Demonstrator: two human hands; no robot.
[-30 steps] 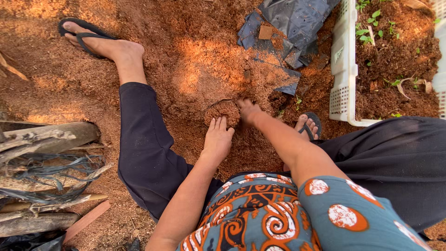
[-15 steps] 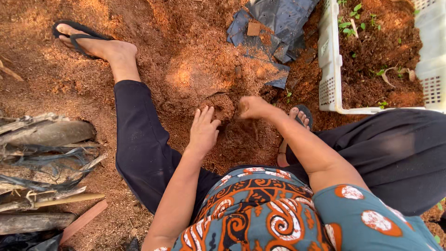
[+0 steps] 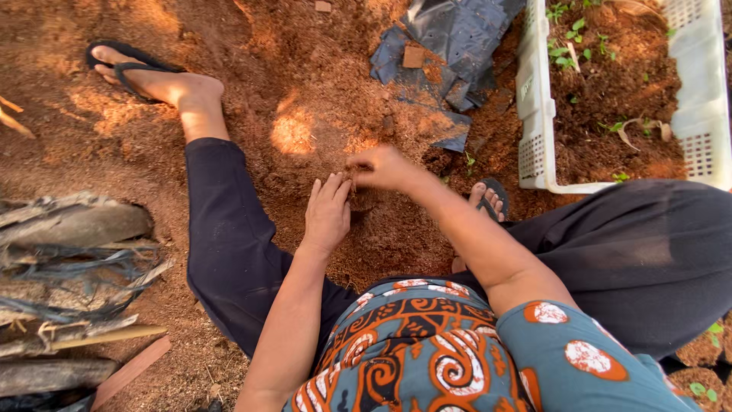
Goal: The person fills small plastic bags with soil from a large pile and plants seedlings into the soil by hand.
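Observation:
I sit on reddish loose soil (image 3: 320,91) with my legs spread. My left hand (image 3: 328,215) lies flat, its fingers straight and close together, resting against a small dark soil-filled bag (image 3: 361,203) that is mostly hidden between my hands. My right hand (image 3: 381,166) hovers just above that bag with its fingers bunched around a little soil. My left foot in a black sandal (image 3: 130,69) stretches out at the upper left. The toes of my right foot (image 3: 488,200) show beside my right forearm.
A white slotted plastic crate (image 3: 534,114) holding soil and small green seedlings stands at the upper right. Crumpled black plastic bags (image 3: 450,46) lie above my hands. Dry wood, bark and sticks (image 3: 69,259) are piled at the left.
My hands have come closer together over the small bag. The left hand's fingers went from spread to flat and together; the right hand moved over the bag with fingers bunched.

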